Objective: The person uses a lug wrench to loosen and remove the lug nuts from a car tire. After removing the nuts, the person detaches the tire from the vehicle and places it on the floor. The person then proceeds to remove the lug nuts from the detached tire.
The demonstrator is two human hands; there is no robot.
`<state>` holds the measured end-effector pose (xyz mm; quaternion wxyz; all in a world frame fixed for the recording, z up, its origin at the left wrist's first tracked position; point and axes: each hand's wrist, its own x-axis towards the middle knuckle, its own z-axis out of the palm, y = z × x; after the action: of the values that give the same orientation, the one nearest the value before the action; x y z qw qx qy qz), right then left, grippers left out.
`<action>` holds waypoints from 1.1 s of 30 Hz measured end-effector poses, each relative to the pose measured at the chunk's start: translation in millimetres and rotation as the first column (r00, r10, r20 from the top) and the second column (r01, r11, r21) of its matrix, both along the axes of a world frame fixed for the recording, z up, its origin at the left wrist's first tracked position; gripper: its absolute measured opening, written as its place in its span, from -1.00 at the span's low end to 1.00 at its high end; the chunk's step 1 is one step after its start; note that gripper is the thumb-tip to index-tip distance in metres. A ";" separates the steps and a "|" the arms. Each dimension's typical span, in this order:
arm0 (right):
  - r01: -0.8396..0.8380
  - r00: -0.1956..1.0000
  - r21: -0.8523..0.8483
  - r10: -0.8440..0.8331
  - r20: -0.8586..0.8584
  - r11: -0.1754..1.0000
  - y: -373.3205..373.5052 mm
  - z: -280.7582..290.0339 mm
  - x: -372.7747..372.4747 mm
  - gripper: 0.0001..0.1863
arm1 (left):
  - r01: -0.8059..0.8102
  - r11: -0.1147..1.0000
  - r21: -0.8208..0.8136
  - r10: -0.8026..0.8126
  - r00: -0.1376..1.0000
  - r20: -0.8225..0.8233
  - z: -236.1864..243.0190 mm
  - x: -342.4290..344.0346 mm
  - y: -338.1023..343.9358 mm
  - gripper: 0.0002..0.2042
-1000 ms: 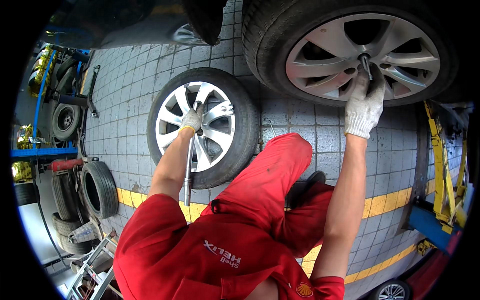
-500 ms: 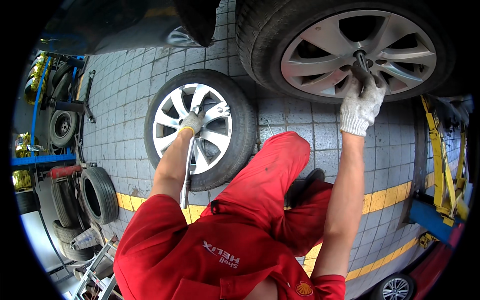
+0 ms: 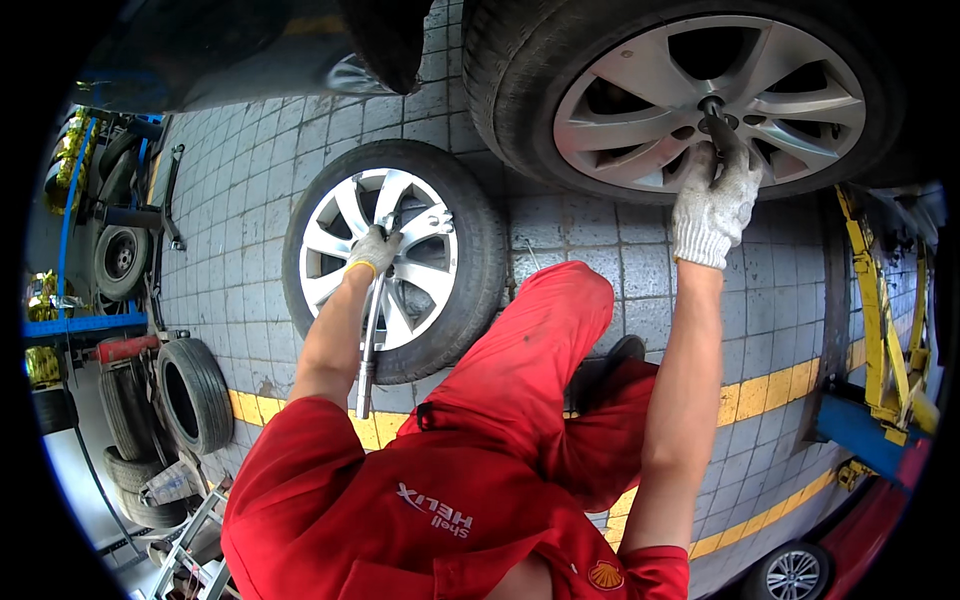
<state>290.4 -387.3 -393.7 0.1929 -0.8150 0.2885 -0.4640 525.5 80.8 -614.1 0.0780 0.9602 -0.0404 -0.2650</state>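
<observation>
At the upper right stands a tyre on a silver multi-spoke wheel [image 3: 640, 75]. My right hand [image 3: 716, 208], in a whitish knitted glove, reaches its hub with fingers closed round a short metal pin-like piece [image 3: 712, 108]; fingers hide most of it, so its exact kind is unclear. On the floor to the left lies another wheel [image 3: 430, 282] with tyre, face up. Above its centre my gloved left hand [image 3: 373, 251] is closed on a long metal wrench bar [image 3: 369, 350], whose free end points back toward me past the tyre edge.
A thin metal rod [image 3: 532, 258] lies on the tiled floor by my red-clad knee [image 3: 570, 300]. Loose tyres [image 3: 195, 393] and racks stand at the left. On the right is a yellow and blue lift frame [image 3: 875, 320], with a red car [image 3: 870, 540] behind. A dark car body [image 3: 250, 60] overhangs the upper left.
The whole view has shifted slightly left. My right fingers stay at the hub with a small change of grip. My left hand and the bar have turned a little, both still over the floor wheel.
</observation>
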 end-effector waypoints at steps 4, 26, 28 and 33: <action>-0.114 0.980 0.562 0.002 0.197 0.819 8.8 10.9 7.2 -0.63 | 0.007 1.000 0.013 -0.008 0.997 0.076 10.7 -1.8 -3.5 -0.21; -0.081 0.988 0.430 0.015 0.155 0.899 7.0 8.0 8.5 -0.62 | 0.525 0.669 -0.527 -0.254 0.827 0.502 15.2 -144.0 -146.0 -0.77; -0.188 0.970 0.770 -0.006 0.241 0.609 9.5 16.1 7.9 -0.59 | 0.558 0.692 -0.457 -0.276 0.791 0.546 -10.2 -148.0 -147.2 -0.77; 0.023 0.978 -0.199 -0.064 -0.200 0.980 -4.0 13.7 -4.8 -0.55 | 0.650 0.723 -0.233 -0.410 0.676 0.613 -27.7 -150.3 -155.8 -0.73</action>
<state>285.6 -391.3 -379.9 0.0706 -0.8670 0.2777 -0.4076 375.2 -75.0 -641.8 0.1925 0.8948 -0.4026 0.0098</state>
